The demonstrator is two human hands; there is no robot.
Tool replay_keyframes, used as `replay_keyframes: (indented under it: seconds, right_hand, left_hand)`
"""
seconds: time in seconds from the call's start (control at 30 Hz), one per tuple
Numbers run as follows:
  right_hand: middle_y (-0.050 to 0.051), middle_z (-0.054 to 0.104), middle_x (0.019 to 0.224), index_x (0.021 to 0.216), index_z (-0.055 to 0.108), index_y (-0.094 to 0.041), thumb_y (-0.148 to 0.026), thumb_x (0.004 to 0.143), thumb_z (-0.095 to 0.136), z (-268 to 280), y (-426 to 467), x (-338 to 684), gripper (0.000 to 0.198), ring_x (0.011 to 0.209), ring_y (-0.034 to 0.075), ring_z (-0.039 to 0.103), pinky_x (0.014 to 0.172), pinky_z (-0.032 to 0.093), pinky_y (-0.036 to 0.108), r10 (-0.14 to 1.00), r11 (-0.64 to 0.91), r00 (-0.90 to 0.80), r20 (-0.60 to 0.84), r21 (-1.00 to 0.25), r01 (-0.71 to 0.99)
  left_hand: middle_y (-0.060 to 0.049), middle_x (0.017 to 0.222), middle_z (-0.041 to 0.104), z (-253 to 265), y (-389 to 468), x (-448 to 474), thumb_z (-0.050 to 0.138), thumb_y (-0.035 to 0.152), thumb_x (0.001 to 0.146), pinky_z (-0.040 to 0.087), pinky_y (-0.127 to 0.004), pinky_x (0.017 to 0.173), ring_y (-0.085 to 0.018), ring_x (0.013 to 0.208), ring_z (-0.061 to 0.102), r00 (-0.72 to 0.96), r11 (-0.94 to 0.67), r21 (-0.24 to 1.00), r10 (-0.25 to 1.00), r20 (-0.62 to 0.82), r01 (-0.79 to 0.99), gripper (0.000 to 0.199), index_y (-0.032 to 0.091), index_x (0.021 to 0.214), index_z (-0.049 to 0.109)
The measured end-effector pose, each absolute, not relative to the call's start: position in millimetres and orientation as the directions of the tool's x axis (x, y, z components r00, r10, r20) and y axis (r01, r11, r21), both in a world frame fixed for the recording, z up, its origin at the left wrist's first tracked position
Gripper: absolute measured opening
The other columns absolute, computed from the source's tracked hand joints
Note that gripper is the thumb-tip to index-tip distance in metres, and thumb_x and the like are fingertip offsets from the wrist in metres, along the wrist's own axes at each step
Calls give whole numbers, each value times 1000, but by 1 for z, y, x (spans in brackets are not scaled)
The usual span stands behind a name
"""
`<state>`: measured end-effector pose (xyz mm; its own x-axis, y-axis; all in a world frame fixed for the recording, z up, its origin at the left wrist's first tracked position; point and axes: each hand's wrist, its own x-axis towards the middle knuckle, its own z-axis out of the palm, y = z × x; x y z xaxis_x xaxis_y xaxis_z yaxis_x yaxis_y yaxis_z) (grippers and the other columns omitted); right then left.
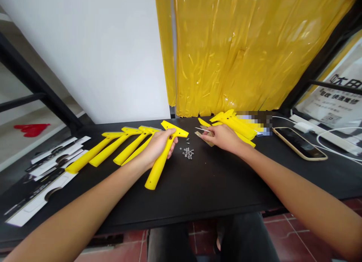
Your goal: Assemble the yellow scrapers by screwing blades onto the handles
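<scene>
My left hand (pixel 160 145) is closed around a yellow scraper handle (pixel 160 165), its T-shaped head (pixel 174 129) pointing away from me. Between the fingertips of my right hand (pixel 223 137) is a thin pale strip (pixel 202 129), seen nearly edge-on. A small brown piece (pixel 208 139), like paper or card, lies just under those fingers; whether they touch it I cannot tell. Small screws and nuts (pixel 188 154) are heaped on the black table between my hands. Several more yellow scrapers (pixel 128 145) lie in a row left of my left hand.
Another pile of yellow handles (pixel 237 126) lies behind my right hand. Printed card sleeves (pixel 42 192) are stacked at the left. A phone (pixel 299 143), white cables and a power strip (pixel 328 133) occupy the right. Yellow plastic sheeting (pixel 240 54) hangs behind the black table (pixel 198 194).
</scene>
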<state>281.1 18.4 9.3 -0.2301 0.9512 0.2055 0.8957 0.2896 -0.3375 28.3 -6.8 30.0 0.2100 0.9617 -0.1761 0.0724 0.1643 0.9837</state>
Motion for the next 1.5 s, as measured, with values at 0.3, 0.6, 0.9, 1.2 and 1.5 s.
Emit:
replay_keyframes:
  seconds: [0.3, 0.6, 0.9, 1.2, 1.5]
  right_hand:
    - [5, 76, 85, 97, 80, -28, -54, 87, 63, 11, 19, 288, 32, 79, 24, 66, 61, 36, 29, 955, 263, -226, 190, -199, 944]
    - [5, 76, 84, 96, 79, -27, -45, 85, 69, 7, 19, 287, 23, 77, 23, 66, 62, 37, 32, 948, 318, -301, 106, -229, 920]
    - [2, 75, 85, 90, 78, -29, -46, 85, 65, 12, 11, 282, 22, 74, 20, 63, 62, 36, 30, 938, 345, -337, 77, -271, 899]
    - [5, 73, 80, 78, 73, -23, -36, 78, 68, 15, 7, 268, 13, 74, 22, 64, 61, 38, 31, 984, 166, -178, -22, -268, 949]
    - [2, 66, 65, 69, 70, -19, -25, 70, 66, 13, 15, 278, 7, 59, 16, 56, 54, 38, 28, 955, 156, -250, -159, -447, 881]
  left_hand:
    - [-2, 49, 49, 19, 12, 17, 50, 39, 90, 32, -25, 35, -12, 35, 44, 238, 135, 949, 949, -207, 286, 37, 19, 61, 61]
    - [-4, 47, 54, 16, 8, 18, 61, 40, 86, 37, -26, 38, -14, 38, 49, 345, -4, 926, 929, -136, 377, 36, 20, 56, 64]
    - [-4, 48, 55, 15, 7, 18, 60, 41, 87, 39, -26, 41, -15, 40, 51, 364, -48, 904, 923, -122, 425, 37, 20, 57, 64]
    - [-3, 52, 56, 14, 5, 18, 55, 42, 89, 41, -27, 44, -15, 43, 52, 406, -112, 865, 907, -112, 489, 37, 20, 61, 63]
    - [-3, 49, 56, 15, 4, 19, 56, 40, 89, 42, -27, 46, -15, 42, 51, 436, -140, 863, 894, -100, 486, 36, 21, 60, 63]
